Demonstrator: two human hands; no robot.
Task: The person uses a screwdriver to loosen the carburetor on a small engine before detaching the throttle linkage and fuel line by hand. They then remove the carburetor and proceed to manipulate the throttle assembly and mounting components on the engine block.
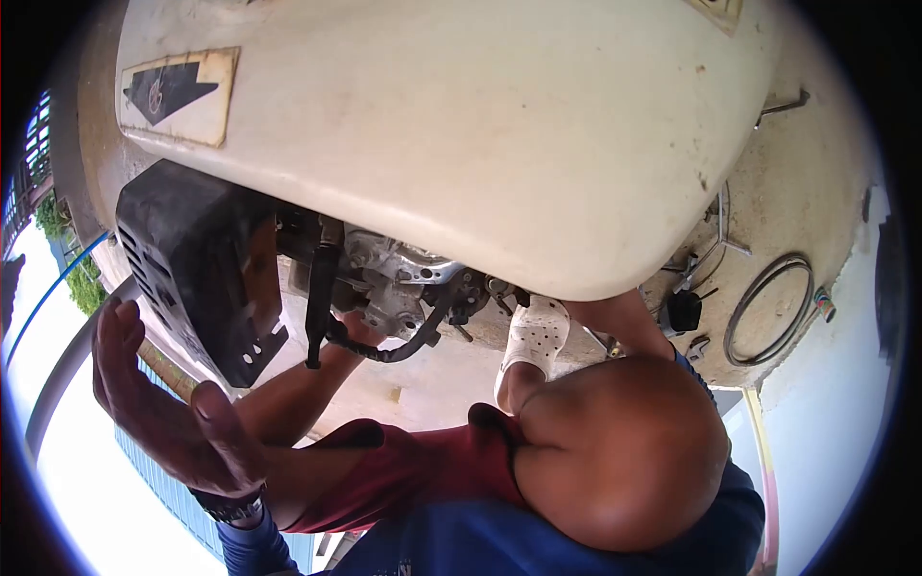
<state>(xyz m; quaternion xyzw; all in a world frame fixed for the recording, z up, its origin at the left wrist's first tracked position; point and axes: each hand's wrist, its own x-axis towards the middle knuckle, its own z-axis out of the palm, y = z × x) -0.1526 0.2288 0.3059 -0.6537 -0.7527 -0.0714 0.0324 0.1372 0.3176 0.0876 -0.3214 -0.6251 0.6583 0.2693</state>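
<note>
From where I stand, the person's left hand (173,413) is raised, thumb apart, fingers (111,360) extended close together, near a slotted black cover (187,259). The right hand disappears behind a white tank (461,134); I cannot tell its grip. A metal engine (386,288) shows beneath the tank. Beyond, a coiled hose (738,317) lies on the floor (759,211).

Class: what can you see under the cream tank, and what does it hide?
Below the cream tank, metal engine parts and a black hose show. The right hand is covered; its forearm passes behind the tank's edge.
</note>
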